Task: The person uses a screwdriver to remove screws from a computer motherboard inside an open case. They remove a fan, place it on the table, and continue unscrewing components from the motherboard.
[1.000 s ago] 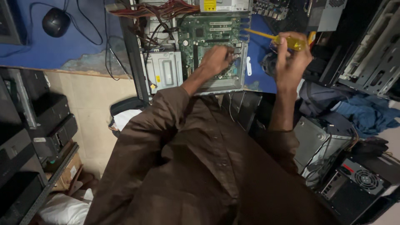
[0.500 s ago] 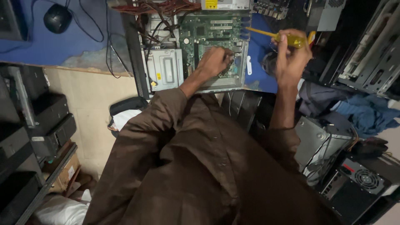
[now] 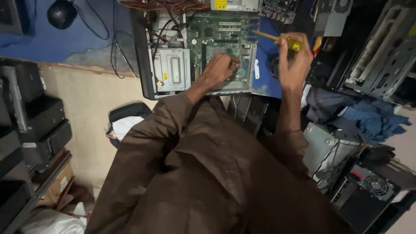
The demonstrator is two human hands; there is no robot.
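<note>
**Motherboard under the left hand, screwdriver raised in the right**

Motherboard (image 3: 221,32), green and set inside an opened computer case (image 3: 149,78), lies at the near edge of the blue-topped table (image 3: 86,41), toward its right end. The left hand (image 3: 220,69) rests on the board's lower part, fingers curled down onto a component there; whether they actually pinch anything cannot be told, as the knuckles hide the tips. Just left of that hand, inside the same case, sits a grey metal drive cage (image 3: 172,69), and a bundle of red and dark cables (image 3: 169,6) crosses the far side of the case.

The right hand (image 3: 292,60) is lifted clear of the board, over the blue strip beside the case's right wall. Its fingers are closed around the yellow handle of a screwdriver (image 3: 286,42), whose shaft points left toward the board's upper right corner without touching it.

At the table's far left corner lies a black computer mouse (image 3: 62,13). Other opened metal cases (image 3: 372,47) stand to the right, past the table edge, with blue cloth (image 3: 368,119) heaped below them.
</note>
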